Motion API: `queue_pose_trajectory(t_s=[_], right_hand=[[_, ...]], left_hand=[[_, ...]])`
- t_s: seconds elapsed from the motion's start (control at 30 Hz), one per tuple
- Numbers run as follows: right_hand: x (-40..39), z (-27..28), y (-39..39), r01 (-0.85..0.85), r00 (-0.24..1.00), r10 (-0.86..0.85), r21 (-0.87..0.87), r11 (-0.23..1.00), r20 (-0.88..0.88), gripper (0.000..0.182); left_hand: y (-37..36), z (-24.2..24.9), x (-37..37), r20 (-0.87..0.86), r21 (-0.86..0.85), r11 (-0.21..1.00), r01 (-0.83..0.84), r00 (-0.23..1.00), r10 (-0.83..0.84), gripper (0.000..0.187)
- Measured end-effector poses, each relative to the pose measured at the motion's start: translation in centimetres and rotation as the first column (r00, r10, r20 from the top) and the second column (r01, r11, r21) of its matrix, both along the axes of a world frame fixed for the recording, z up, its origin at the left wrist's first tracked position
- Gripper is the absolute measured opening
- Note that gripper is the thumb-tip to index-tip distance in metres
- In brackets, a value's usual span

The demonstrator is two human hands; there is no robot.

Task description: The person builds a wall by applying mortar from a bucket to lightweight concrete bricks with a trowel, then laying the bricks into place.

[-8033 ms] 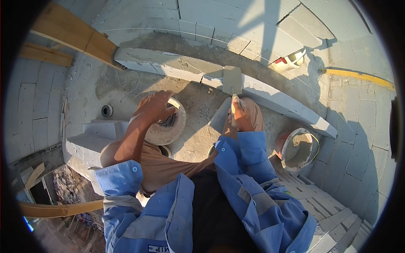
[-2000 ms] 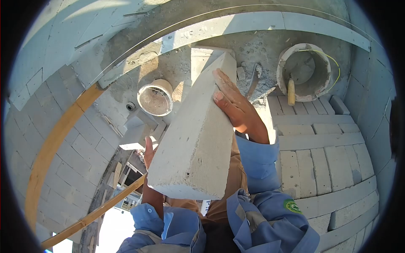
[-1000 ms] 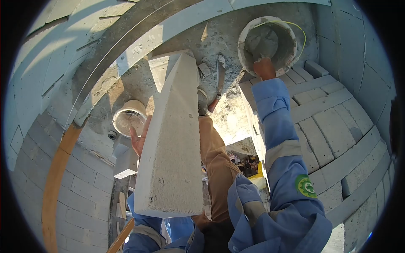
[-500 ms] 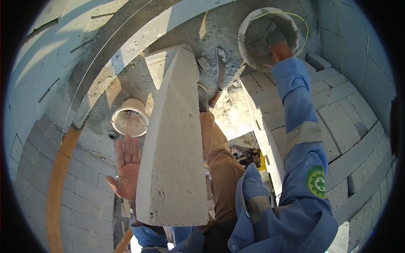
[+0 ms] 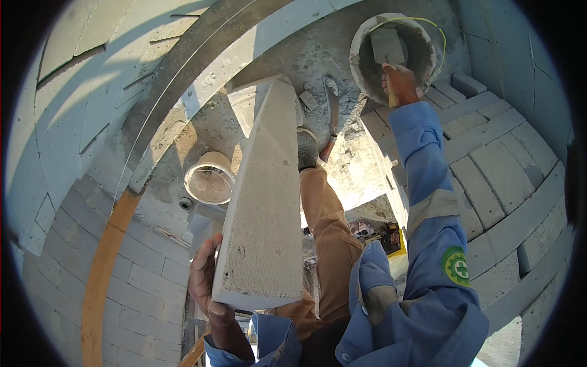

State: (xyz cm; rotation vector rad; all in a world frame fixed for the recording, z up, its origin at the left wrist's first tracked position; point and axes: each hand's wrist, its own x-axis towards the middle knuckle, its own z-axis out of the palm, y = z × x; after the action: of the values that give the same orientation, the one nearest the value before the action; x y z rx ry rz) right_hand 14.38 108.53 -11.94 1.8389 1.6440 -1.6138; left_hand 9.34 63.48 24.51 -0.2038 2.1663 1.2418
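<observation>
A long, light grey aerated concrete block [image 5: 263, 202] stretches away from me above my legs, its near end close to my body. My left hand [image 5: 205, 275] is at its near left corner, fingers up along the side and thumb by the lower edge, closed against it. My right hand [image 5: 402, 85] grips the handle of a trowel [image 5: 387, 48] with a flat, mortar-coated blade. That blade is over the mouth of a large bucket [image 5: 356, 58], whose inner wall is smeared with grey mortar. A yellow-green cord or handle loops over the bucket's rim.
A hand saw or long blade [image 5: 332, 107] with a brown handle lies on the dusty floor. Nearby stand a smaller bucket [image 5: 208, 177] and another block [image 5: 244, 101]. Stacked blocks [image 5: 489, 177] fill the right. A wooden plank [image 5: 101, 281] leans at left by a block wall [image 5: 134, 275].
My left hand has gone from spread open beside the block to gripping its near corner. My right hand has drawn back toward me, bringing the trowel blade up into view.
</observation>
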Motion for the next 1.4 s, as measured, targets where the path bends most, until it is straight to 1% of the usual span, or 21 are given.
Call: queue_pose_trajectory(t_s=[0.03,0.07,0.13,0.3,0.4,0.53,0.6,0.67,0.7,0.77,0.8,0.83,0.9,0.97,1.1,1.13,1.17,1.23,1.3,1.37,1.4], right_hand=[[0.9,0.1,-0.4,0.007,0.999,-0.007,0.014,1.0,-0.031,0.022],[1.5,0.1,-0.9,0.012,0.999,-0.011,0.017,1.0,-0.036,0.022],[2.8,0.4,-1.9,0.061,0.983,-0.056,0.023,0.998,-0.173,0.021],[3.7,4.6,-7.1,0.209,0.914,-0.2,-0.013,0.978,-0.352,0.018],[4.9,7.3,-9.9,0.356,0.808,-0.367,-0.114,0.927,-0.46,0.023],[7.2,16.1,-14.3,0.336,0.776,-0.341,-0.108,0.935,-0.531,0.025],[9.0,21.4,-17.1,0.247,0.762,-0.244,-0.079,0.966,-0.6,0.028],[11.0,27.0,-20.1,0.131,0.796,-0.107,-0.003,0.991,-0.595,0.041],[11.9,29.6,-21.8,0.105,0.783,-0.078,0.009,0.994,-0.617,0.04],[13.5,32.8,-25.3,0.062,0.792,0.088,0.223,0.973,-0.604,0.041],[14.3,34.0,-26.9,0.017,0.789,0.209,0.361,0.932,-0.577,0.04],[14.7,34.8,-28.1,-0.022,0.785,0.319,0.491,0.871,-0.532,0.039],[14.8,35.1,-29.6,-0.07,0.69,0.56,0.728,0.682,-0.459,0.037],[13.2,34.7,-31.3,0.0,0.672,0.614,0.83,0.558,-0.413,0.031],[11.6,29.4,-32.8,-0.115,0.711,0.675,0.914,0.389,-0.198,0.032],[11.7,27.8,-33.2,-0.148,0.742,0.644,0.891,0.43,-0.187,0.032],[12.0,26.4,-33.4,-0.148,0.738,0.648,0.892,0.427,-0.188,0.032],[12.6,24.9,-33.9,-0.171,0.796,0.595,0.903,0.393,-0.109,0.03],[14.4,25.2,-34.1,-0.153,0.822,0.559,0.901,0.406,-0.113,0.03],[16.5,26.4,-34.2,-0.158,0.864,0.5,0.916,0.37,-0.053,0.029],[17.3,27.5,-34.3,-0.147,0.878,0.47,0.889,0.434,-0.085,0.026]], left_hand=[[0.3,-0.1,0.1,0.025,0.059,0.995,-0.076,0.997,0.074,0.112],[0.4,-0.3,0.1,0.02,0.062,0.996,-0.071,0.997,0.07,0.112],[0.5,-0.7,0.1,0.07,0.172,0.972,-0.162,0.986,0.152,0.108],[0.1,-1.8,0.2,0.024,0.276,0.951,-0.142,0.99,0.14,0.1],[-0.2,-2.6,0.1,-0.032,0.313,0.943,-0.112,0.991,0.128,0.093],[0.5,-2.7,-0.3,-0.062,0.369,0.924,-0.101,0.989,0.133,0.088],[0.4,-3.2,-0.2,-0.046,0.422,0.9,-0.109,0.989,0.142,0.088],[-0.8,-4.1,0.1,-0.051,0.464,0.876,-0.131,0.984,0.174,0.088],[-1.1,-4.7,-0.1,-0.077,0.481,0.872,-0.087,0.987,0.141,0.092],[-2.0,-3.6,0.0,-0.113,0.516,0.855,-0.05,0.986,0.126,0.098],[-2.6,-2.4,0.1,-0.349,0.347,0.923,0.164,0.936,-0.035,0.1],[-3.1,-1.6,0.3,-0.533,0.123,0.934,0.334,0.816,-0.222,0.104],[-4.0,-1.2,1.3,-0.551,0.097,0.922,0.375,0.792,-0.264,0.109],[-4.5,-1.3,2.4,-0.536,0.035,0.92,0.391,0.784,-0.313,0.114],[-5.5,-1.6,3.9,-0.521,0.025,0.93,0.368,0.799,-0.302,0.113],[-5.7,-1.9,4.0,-0.522,-0.007,0.925,0.38,0.788,-0.327,0.111],[-5.9,-2.2,4.2,-0.52,-0.039,0.92,0.39,0.778,-0.353,0.11],[-6.2,-2.8,4.2,-0.514,-0.034,0.919,0.393,0.782,-0.354,0.108],[-6.7,-3.0,4.3,-0.499,-0.028,0.914,0.404,0.787,-0.363,0.106],[-6.9,-2.3,4.0,-0.409,-0.017,0.927,0.376,0.843,-0.35,0.104],[-7.1,-2.3,3.8,-0.413,-0.01,0.926,0.376,0.842,-0.347,0.104]])
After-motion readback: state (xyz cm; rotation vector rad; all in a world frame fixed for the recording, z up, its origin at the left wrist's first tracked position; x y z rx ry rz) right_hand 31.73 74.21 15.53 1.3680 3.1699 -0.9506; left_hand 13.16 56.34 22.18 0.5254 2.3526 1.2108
